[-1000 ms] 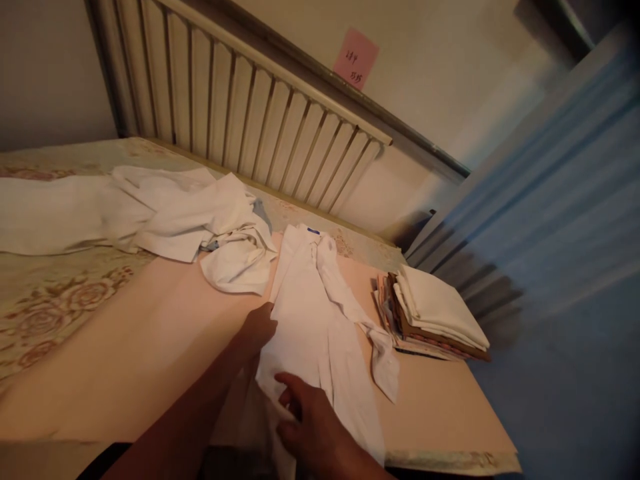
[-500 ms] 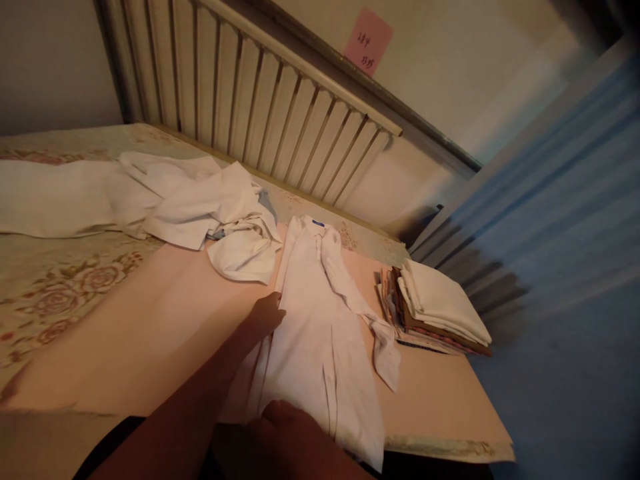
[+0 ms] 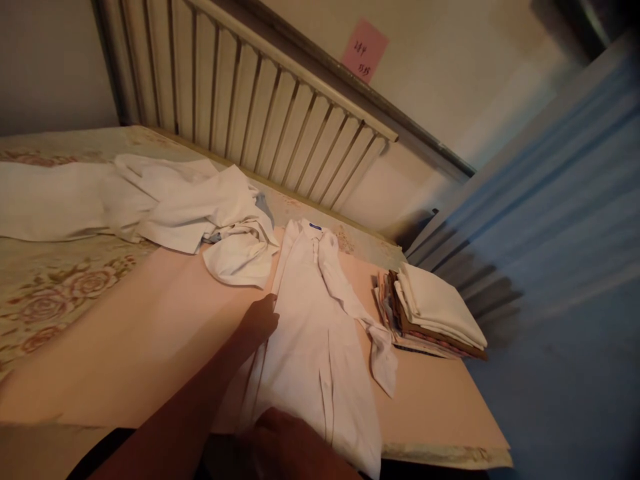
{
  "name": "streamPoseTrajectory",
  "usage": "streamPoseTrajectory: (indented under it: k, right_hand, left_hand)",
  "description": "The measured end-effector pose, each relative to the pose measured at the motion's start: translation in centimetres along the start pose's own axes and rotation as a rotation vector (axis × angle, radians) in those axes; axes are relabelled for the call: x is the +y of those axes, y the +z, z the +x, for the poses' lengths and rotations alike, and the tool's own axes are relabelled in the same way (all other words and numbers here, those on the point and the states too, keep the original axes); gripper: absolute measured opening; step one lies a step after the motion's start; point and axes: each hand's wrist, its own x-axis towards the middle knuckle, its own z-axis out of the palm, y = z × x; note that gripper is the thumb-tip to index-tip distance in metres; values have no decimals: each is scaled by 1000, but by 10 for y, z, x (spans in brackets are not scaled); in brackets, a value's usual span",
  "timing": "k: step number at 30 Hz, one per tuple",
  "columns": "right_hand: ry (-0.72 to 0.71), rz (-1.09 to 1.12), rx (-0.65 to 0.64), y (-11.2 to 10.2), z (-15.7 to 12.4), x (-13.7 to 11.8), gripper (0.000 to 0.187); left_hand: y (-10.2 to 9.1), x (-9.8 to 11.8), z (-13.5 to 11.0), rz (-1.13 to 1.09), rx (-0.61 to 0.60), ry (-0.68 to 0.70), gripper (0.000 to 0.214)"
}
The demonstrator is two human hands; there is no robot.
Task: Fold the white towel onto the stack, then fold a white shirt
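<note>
A long white shirt (image 3: 310, 333) lies lengthwise before me, its collar with a blue label at the far end and one sleeve bent out to the right. At its left edge, about halfway along, my left hand (image 3: 261, 319) is closed on the cloth. My right hand (image 3: 287, 433) is closed over the lower left part near the hem; its fingertips are hidden beneath it. Under the shirt is a pink sheet (image 3: 165, 333) spread on the table.
Several folded garments form a stack (image 3: 435, 313) to the right, a white one on top. More white clothing (image 3: 200, 207) lies crumpled at the left on a floral cloth (image 3: 75, 293). Behind stands a radiator (image 3: 280, 113), and a blue curtain (image 3: 560, 267) hangs at the right.
The view has shifted slightly. Both hands stay at nearly the same places on the shirt, and the shirt lies almost as before.
</note>
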Motion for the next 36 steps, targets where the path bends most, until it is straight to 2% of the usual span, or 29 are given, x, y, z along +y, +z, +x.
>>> streamPoseTrajectory:
  k: [2,5,8,10,14,17,22,24,26,29,31,36]
  right_hand:
    - [52,121,70,-5,-1,5,46]
    - [138,220,312,-22,5,15,29]
    - [97,76,560,-37,23,35,29]
    - [35,-88,621,-41,40,54,35]
    - [-4,-382,597,-40,73,94,47]
    - [11,-505,580,-37,87,114,51]
    - [39,-547,572,-37,89,119,49]
    - [40,-544,561,-38,88,117,51]
    - [44,-541,549,-40,87,115,53]
    - [57,-533,545,-41,87,115,54]
    - [63,-514,558,-42,88,115,52]
    - [59,-405,622,-43,90,116,49]
  left_hand:
    - [0,-1,0,0,6,6,44]
    - [0,0,0,-3,7,10,44]
    - [-1,1,-1,-3,10,16,42]
    - [-2,2,-2,0,19,25,39]
    - [-1,0,-4,5,41,54,38]
    - [1,-2,-10,19,70,74,42]
    - [8,11,-29,172,381,238,43]
    - [15,20,-34,148,429,333,40]
    - [25,28,-36,63,414,408,39]
    - [41,32,-33,-41,308,439,37]
    - [51,29,-30,-66,267,417,37]
    - [72,14,-20,-52,306,331,41]
